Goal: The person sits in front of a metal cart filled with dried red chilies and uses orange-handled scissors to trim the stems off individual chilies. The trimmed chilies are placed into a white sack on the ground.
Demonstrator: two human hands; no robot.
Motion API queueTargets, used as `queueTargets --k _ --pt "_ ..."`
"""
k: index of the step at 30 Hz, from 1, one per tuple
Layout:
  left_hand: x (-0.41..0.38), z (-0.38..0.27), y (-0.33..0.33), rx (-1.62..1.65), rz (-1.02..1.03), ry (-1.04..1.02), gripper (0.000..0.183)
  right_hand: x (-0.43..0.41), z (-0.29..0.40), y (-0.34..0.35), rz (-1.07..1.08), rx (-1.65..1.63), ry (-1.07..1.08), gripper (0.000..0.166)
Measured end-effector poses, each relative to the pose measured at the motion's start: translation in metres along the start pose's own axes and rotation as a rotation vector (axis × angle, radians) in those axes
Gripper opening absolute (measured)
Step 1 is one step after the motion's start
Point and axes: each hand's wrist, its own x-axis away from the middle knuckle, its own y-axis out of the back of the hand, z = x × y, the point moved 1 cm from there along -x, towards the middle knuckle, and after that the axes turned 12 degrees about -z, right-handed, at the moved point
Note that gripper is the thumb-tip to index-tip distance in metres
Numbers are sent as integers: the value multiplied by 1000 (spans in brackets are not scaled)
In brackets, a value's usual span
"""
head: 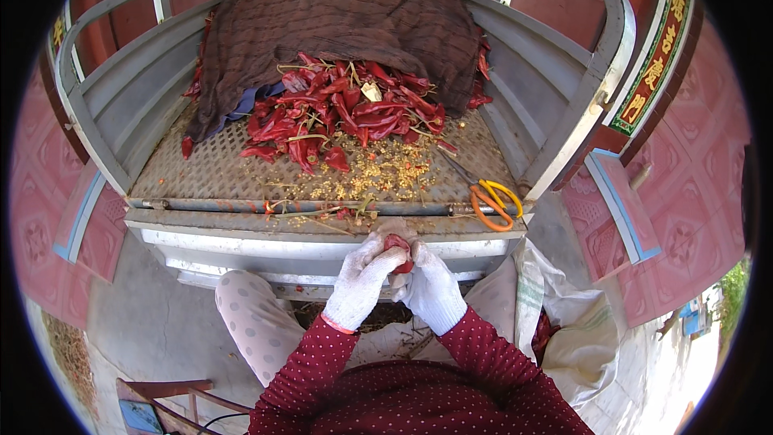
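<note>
Between my two gloved hands, just over the rear edge of a metal cargo bed [199,226], is a dried red chili pepper [396,244]. My left hand [365,278], in a white knit glove, grips the pepper with bent fingers. From the other side my right hand [432,284], gloved the same way, presses close against it, its fingertips partly hidden. A heap of dried red chilies [338,109] lies on the bed beyond. Scattered pale seeds [386,172] and stem scraps [320,212] lie nearer to me. Scissors with orange and yellow handles [492,199] rest at the bed's right rear corner.
A dark brown cloth [344,12] covers the rear of the heap. Metal side rails [604,24] flank the bed. At my right stands an open white woven sack [574,338] with red chilies inside. A wooden-framed chair [175,396] is at lower left.
</note>
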Motion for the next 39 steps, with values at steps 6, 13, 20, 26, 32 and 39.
queueTargets --k 6,13,20,26,32,39 --pt "5 -19 -11 112 -6 -33 38 -5 5 8 6 -7 -4 42" --pt "2 -15 -7 213 61 188 35 -3 -2 -5 218 5 -64 57" --pt "7 -23 -10 195 -3 109 23 -5 0 7 330 -106 -207 56" --pt "0 -23 -7 90 -86 -74 17 -6 1 4 306 -33 -204 77" --pt "3 -32 -6 -746 162 -899 30 7 -3 -29 -15 58 -69 95" --pt "-1 -23 0 -335 215 -308 31 10 2 -27 -10 26 -119 78"
